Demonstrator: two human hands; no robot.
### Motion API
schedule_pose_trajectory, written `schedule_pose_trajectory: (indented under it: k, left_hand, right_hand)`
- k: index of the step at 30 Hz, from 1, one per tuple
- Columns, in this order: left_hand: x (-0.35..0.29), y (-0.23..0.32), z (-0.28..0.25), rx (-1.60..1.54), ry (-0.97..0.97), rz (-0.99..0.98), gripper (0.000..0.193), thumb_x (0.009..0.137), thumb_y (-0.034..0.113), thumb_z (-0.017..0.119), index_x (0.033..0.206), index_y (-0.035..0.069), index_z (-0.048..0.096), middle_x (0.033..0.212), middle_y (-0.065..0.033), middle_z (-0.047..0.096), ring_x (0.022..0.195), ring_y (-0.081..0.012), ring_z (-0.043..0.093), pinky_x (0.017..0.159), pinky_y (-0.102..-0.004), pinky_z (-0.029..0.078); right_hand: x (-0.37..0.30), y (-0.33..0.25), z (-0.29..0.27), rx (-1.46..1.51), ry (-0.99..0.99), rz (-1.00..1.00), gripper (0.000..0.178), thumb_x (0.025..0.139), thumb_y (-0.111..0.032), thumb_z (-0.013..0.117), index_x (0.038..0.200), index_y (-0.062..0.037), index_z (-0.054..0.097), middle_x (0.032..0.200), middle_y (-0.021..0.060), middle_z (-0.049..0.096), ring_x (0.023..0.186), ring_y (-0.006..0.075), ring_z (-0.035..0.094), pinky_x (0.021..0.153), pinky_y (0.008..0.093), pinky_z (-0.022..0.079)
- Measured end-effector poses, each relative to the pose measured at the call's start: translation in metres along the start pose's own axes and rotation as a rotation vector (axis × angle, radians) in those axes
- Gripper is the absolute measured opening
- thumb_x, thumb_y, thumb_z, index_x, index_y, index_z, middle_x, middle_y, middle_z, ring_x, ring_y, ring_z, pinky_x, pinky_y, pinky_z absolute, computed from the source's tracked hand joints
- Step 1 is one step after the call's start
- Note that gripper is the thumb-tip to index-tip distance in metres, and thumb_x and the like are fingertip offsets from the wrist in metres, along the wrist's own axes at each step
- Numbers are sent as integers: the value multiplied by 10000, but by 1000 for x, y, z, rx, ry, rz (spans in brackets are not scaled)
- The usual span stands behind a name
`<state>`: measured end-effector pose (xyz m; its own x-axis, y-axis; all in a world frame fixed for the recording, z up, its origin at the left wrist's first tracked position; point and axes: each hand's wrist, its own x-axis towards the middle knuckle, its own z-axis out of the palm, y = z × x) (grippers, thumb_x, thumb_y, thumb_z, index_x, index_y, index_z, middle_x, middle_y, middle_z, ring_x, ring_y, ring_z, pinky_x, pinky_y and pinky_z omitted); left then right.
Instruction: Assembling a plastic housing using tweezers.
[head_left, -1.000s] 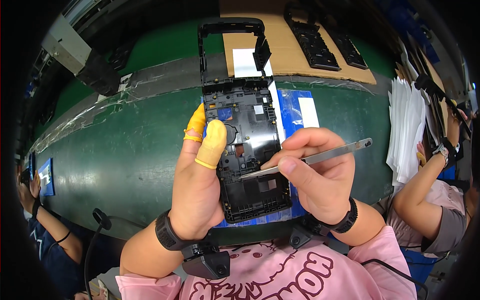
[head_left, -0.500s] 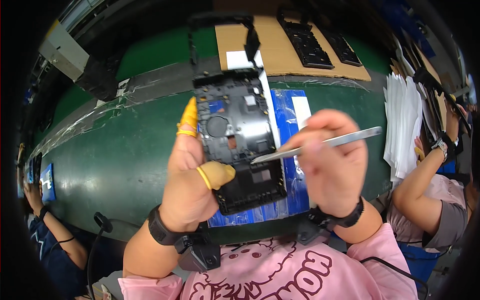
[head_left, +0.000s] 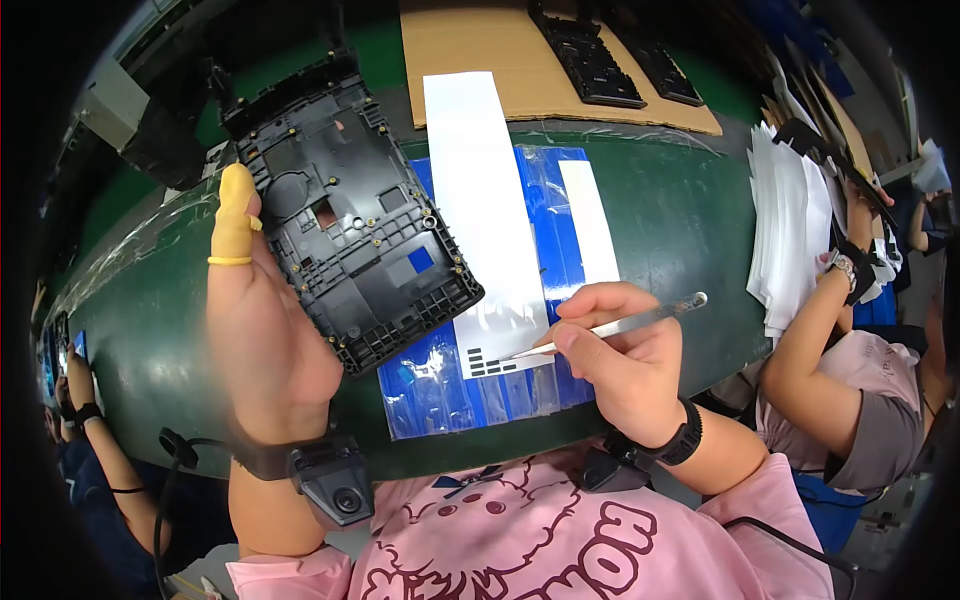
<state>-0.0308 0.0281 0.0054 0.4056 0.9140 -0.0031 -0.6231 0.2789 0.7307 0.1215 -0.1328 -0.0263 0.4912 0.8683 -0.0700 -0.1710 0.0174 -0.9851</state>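
Observation:
My left hand (head_left: 280, 350) grips a black plastic housing (head_left: 365, 290) by its left edge, holding it tilted above the table. Yellow finger cots cover at least one of that hand's fingertips; its thumb is hidden behind the part. In my right hand (head_left: 635, 375) is a pair of metal tweezers (head_left: 645, 317), pinched between thumb and fingers. The tweezer tips reach down to a long white backing sheet (head_left: 480, 200), beside several small black rectangular pieces (head_left: 478, 365) near its lower end.
Under the sheet lies a blue plastic-wrapped pad (head_left: 550, 220) with a white strip (head_left: 590, 220) on it. Two more black housings (head_left: 590, 65) rest on cardboard (head_left: 450, 60) at the back. White sheets (head_left: 790, 230) stand stacked at the right, near a co-worker's arm (head_left: 810, 320).
My left hand has carried the housing left and tilted it, uncovering the white sheet. The tweezer tips have gone from the housing down to the small black pieces.

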Motion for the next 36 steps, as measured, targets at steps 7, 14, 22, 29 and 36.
schedule_pose_trajectory:
  k: [7,14,22,29,36]
  left_hand:
    - [1,-8,9,-37,80,-87,336,899,325,435,1082,53,506,1024,-66,570,905,-177,567,802,-313,466]
    - [-4,-12,19,63,10,-67,297,908,235,427,1137,47,445,1065,-65,528,949,-154,536,824,-304,453]
    - [-12,-22,14,-53,-79,-324,318,915,219,404,1181,46,409,1091,-73,515,969,-156,531,834,-308,450]
    - [-16,-23,22,2,-38,-386,437,905,304,409,1255,45,368,1184,-101,488,1034,-200,525,865,-333,449]
    - [-18,-23,24,-129,-16,-381,341,893,190,463,1198,58,388,1084,-65,509,977,-145,524,836,-303,451]
  right_hand:
    - [1,1,-1,-39,-24,26,174,775,55,565,947,40,548,784,70,621,654,52,554,554,158,420]
    - [3,-7,-6,57,36,-7,193,767,41,571,956,48,534,763,78,627,595,49,527,518,164,396]
    - [45,-51,30,167,-115,-245,231,776,-16,563,990,30,486,756,151,632,523,51,434,490,168,330]
    - [51,-29,25,289,-229,-146,221,790,34,577,999,44,507,834,83,618,760,80,576,679,197,462]
    - [52,-27,21,267,-239,-152,220,808,37,550,1018,51,486,848,126,622,776,121,597,700,230,481]
